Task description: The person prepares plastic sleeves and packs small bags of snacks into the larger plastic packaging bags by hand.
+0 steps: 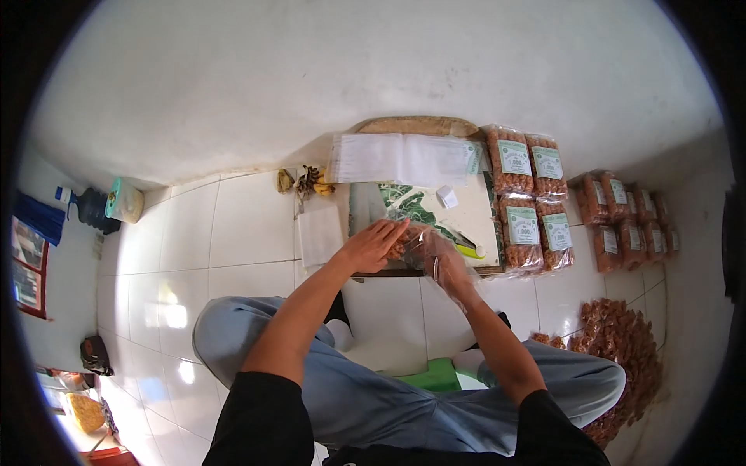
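Over the front edge of a low table (486, 221) is a clear plastic bag (423, 233) with brown snack pieces (398, 250) in it. My left hand (374, 245) lies on the bag's left side, fingers pressed together against it. My right hand (444, 260) is inside or behind the clear plastic at the right, its fingers blurred by film and glare. Just right of it lie yellow-green scissors (469, 250). A small white stack of labels (447, 196) sits behind the hands. Flat clear bags (400, 158) lie along the table's back.
Filled, labelled snack packs (522, 231) stand at the table's right, with more packs (631, 239) beyond. A large pile of small brown packets (618, 357) lies on the floor at right. Bananas (315, 181) are at the back left. A green object (435, 377) is between the legs.
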`<state>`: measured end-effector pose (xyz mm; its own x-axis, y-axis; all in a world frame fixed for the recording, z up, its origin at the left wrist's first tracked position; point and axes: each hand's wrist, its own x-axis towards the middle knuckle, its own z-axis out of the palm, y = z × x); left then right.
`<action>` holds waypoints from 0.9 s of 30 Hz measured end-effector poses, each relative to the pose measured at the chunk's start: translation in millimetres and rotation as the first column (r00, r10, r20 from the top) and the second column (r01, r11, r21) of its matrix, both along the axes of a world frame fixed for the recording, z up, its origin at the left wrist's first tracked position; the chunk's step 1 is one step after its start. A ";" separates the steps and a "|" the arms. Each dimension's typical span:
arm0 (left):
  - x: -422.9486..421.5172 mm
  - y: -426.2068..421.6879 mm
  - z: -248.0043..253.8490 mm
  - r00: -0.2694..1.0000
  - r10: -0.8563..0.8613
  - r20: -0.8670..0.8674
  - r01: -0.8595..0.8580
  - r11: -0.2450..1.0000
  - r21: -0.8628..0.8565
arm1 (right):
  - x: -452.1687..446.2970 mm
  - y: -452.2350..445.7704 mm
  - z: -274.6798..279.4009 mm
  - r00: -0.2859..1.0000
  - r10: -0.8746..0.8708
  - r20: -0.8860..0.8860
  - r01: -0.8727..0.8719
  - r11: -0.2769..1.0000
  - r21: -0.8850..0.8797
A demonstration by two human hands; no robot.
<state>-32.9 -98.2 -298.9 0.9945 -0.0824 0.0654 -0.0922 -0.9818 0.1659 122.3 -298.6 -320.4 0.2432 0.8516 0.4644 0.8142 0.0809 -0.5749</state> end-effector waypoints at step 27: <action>2.3 3.4 -1.1 0.998 -0.028 0.058 0.032 0.997 -0.072 | 9.6 20.0 19.7 0.999 -0.001 0.049 0.019 0.931 -0.365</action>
